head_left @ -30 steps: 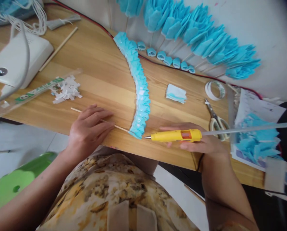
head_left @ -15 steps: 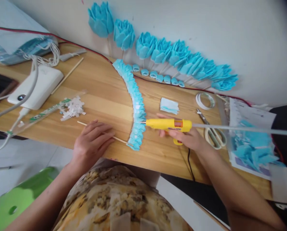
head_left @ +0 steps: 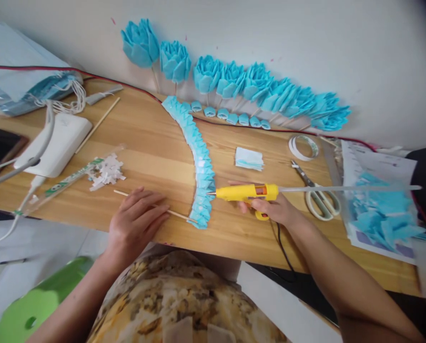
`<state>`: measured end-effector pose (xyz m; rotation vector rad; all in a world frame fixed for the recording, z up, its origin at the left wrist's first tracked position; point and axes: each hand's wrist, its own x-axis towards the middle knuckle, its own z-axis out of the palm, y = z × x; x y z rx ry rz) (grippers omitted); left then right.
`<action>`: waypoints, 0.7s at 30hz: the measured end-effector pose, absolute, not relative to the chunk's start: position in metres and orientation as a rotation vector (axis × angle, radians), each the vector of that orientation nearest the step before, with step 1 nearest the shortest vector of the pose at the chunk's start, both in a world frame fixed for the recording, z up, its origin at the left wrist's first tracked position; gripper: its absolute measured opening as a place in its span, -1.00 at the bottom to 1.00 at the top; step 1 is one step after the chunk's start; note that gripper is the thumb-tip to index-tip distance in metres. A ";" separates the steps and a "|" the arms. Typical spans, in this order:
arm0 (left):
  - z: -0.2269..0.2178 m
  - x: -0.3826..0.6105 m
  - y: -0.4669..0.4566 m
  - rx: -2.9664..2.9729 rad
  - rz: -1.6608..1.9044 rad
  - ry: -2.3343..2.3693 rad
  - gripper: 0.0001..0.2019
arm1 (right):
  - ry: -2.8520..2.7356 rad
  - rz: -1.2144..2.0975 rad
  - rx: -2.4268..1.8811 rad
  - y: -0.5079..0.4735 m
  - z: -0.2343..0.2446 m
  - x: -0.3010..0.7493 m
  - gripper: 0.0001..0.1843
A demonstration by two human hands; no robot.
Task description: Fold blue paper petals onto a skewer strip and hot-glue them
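Observation:
A curved strip of pleated light-blue material (head_left: 203, 167) lies on the wooden table. My left hand (head_left: 138, 220) rests palm down on a thin wooden stick (head_left: 178, 215), fingers closed over it. The stick's right end touches the strip's near end. In my right hand (head_left: 266, 208) is a yellow glue gun (head_left: 247, 192), its metal nozzle pointing left over the lower part of the strip. I cannot tell if the nozzle touches it. A long translucent glue stick (head_left: 316, 189) juts from the gun's back.
Blue flowers (head_left: 207, 75) on sticks lean along the wall, with small blue rolls (head_left: 222, 113) below. To the right are scissors (head_left: 320, 197), tape (head_left: 303, 147), stacked blue pieces (head_left: 249, 158) and a bag of petals (head_left: 380, 209). Leftward lie white scraps (head_left: 107, 171) and a power bank (head_left: 61, 143).
The view has shifted slightly. The glue gun's nozzle is a little closer to the strip's near end. My left hand stays on the stick.

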<state>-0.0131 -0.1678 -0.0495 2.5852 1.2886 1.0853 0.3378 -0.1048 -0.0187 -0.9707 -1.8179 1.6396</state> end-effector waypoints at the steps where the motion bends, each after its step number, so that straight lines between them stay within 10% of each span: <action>1: -0.050 -0.013 -0.168 2.587 1.086 1.289 -0.85 | -1.825 1.648 -0.963 -0.105 -0.018 0.337 -0.35; 21: -0.050 -0.013 -0.167 2.593 1.131 1.285 -0.89 | -1.952 1.613 -1.146 -0.110 -0.017 0.334 -0.30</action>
